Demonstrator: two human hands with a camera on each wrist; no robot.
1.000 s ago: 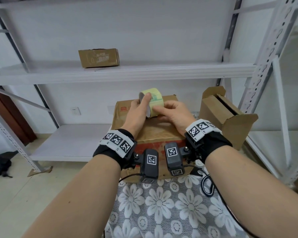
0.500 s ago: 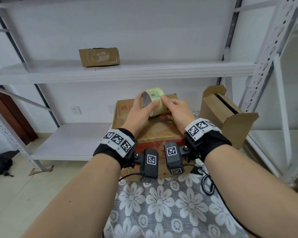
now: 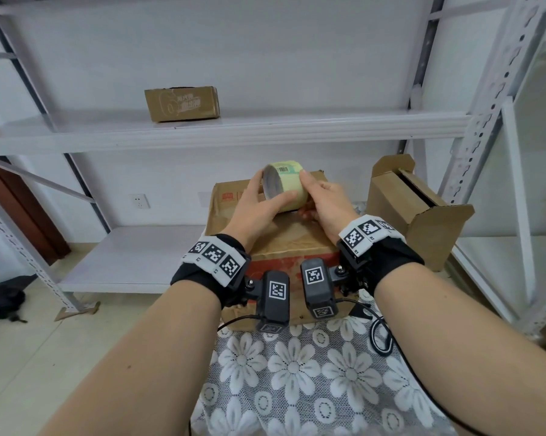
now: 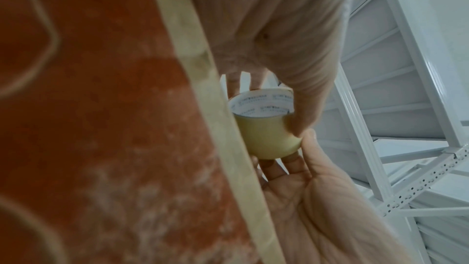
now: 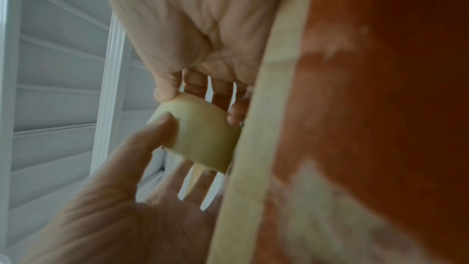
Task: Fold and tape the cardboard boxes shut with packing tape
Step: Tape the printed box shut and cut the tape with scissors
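Note:
A yellowish packing tape roll is held in the air just above the large closed cardboard box with a red printed front. My left hand grips the roll from the left, fingers behind it and thumb across its front. My right hand holds the right side, with the index finger on top. In the left wrist view the roll shows its white core, pinched between the left hand and the right hand. The right wrist view shows the roll beside the box's red face.
An open smaller cardboard box stands tilted at the right of the big one. Another small closed box sits on the upper shelf. A floral lace cloth covers the surface near me. A white shelf post rises at the right.
The roll has risen slightly and turned. My left thumb has moved onto its front, and my right hand has shifted from the lower front to the right side and top.

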